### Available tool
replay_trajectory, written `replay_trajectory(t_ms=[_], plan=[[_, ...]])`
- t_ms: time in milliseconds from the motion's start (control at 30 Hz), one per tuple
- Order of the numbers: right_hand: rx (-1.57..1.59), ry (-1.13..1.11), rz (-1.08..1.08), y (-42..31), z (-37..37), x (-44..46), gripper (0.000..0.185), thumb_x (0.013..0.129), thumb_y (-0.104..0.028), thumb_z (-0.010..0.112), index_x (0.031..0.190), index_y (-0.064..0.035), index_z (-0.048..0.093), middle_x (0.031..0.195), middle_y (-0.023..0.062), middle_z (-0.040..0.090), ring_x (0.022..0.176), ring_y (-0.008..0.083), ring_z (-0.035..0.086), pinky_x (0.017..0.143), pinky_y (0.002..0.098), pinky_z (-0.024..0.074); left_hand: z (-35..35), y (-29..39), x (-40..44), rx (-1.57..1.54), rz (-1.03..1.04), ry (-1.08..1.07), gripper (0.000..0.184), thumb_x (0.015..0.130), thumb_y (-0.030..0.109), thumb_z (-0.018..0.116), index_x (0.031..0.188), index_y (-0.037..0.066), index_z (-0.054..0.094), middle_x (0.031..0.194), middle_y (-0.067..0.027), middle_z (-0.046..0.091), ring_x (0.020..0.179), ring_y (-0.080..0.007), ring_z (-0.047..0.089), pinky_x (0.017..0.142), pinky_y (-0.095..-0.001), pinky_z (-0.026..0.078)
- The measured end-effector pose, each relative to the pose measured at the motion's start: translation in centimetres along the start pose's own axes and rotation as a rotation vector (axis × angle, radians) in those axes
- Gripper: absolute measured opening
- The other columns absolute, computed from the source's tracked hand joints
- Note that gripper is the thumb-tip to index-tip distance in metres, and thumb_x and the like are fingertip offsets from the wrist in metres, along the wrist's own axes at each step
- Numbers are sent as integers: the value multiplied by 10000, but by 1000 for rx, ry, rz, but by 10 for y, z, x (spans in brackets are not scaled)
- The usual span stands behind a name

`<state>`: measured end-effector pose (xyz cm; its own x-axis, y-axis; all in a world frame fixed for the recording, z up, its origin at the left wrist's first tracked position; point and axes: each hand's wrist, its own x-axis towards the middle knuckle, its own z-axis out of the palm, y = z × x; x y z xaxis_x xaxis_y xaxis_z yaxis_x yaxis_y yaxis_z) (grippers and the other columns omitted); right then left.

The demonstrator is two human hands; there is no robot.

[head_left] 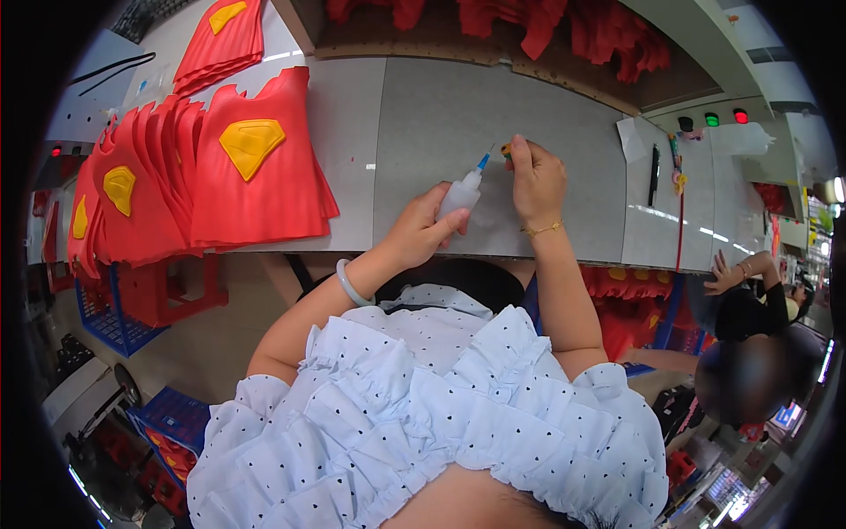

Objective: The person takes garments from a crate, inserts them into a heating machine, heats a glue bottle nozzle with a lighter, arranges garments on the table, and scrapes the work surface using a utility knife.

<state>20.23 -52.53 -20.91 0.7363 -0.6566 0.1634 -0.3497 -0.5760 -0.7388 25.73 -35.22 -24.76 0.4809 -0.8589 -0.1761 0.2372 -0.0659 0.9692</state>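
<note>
My left hand point(425, 227) is wrapped around a white squeeze bottle point(460, 197) with a blue needle tip point(484, 161), which points up and to the right. Just right of the tip, my right hand point(538, 183) pinches a small yellow and dark piece point(506, 151); its kind is too small to make out, and fingers hide part of it. Both hands are above the grey work surface point(432, 115). To their left lies a stack of red cape-shaped pieces point(211, 198), with raised yellow shield-shaped emblems point(252, 147) on them.
More red pieces point(225, 48) lie at the back left, and others hang over the shelf point(608, 40) ahead. A black tool point(654, 175) and a red cord point(680, 220) are on the right. A co-worker point(758, 309) sits at the far right. Blue crates point(110, 313) stand below.
</note>
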Motion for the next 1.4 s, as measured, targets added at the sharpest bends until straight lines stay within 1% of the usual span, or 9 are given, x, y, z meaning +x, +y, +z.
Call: replay_trajectory(t_ms=[267,400,633,700,833,933,1067,1300,1400], plan=[[-13,21,-103,-6,1,0,474,912,-376,411,631,-53,616,537,100,553,524,293,556,525,362,428,1,-1,0,-7,11,1,331,892,293,538,1042,5,474,721,-39,582,521,-83,485,486,-220,400],[-30,-7,-102,-6,0,1,525,916,-416,381,633,-35,606,537,103,544,525,260,541,544,354,414,1,0,0,-15,12,-2,325,892,286,538,1044,5,475,720,-37,582,522,-82,484,487,-219,401],[-26,-8,-109,-6,1,1,512,916,-399,381,632,-39,608,538,104,544,526,269,541,543,355,416,0,0,0,-7,11,0,322,892,281,536,1050,7,476,720,-34,580,522,-81,483,488,-218,400],[-31,-9,-109,-6,2,1,510,917,-396,380,633,-40,609,539,105,544,527,269,542,544,354,417,0,2,0,-6,6,-13,311,904,280,524,1057,16,466,740,-24,561,541,-64,461,493,-206,386],[-17,6,-122,-6,3,0,520,916,-411,394,629,-30,600,528,88,541,510,224,533,530,333,408,0,2,-1,-5,-4,-21,309,910,285,515,1060,20,459,755,-22,552,552,-57,450,495,-202,380],[102,-15,-20,-4,2,3,536,910,-439,417,627,-18,590,517,63,532,501,167,511,515,306,391,0,1,-1,-10,5,-17,311,911,289,512,1060,20,457,761,-26,553,554,-59,450,495,-204,381],[112,-10,6,5,5,5,551,902,-464,435,624,-12,584,514,43,523,506,131,492,508,289,375,0,0,0,-23,36,-7,322,907,290,513,1064,15,454,762,-35,565,547,-70,455,495,-211,388],[69,-40,3,-4,2,3,555,899,-472,433,625,-15,586,515,52,516,509,148,501,517,298,383,0,-1,1,-29,36,-14,333,893,282,525,1063,4,458,746,-43,586,533,-86,472,492,-220,400],[69,-35,-5,-7,1,3,555,902,-471,426,626,-18,588,517,59,518,508,161,505,523,304,389,0,2,0,13,24,-28,308,914,276,507,1071,17,453,777,-36,570,556,-66,453,499,-210,387]])
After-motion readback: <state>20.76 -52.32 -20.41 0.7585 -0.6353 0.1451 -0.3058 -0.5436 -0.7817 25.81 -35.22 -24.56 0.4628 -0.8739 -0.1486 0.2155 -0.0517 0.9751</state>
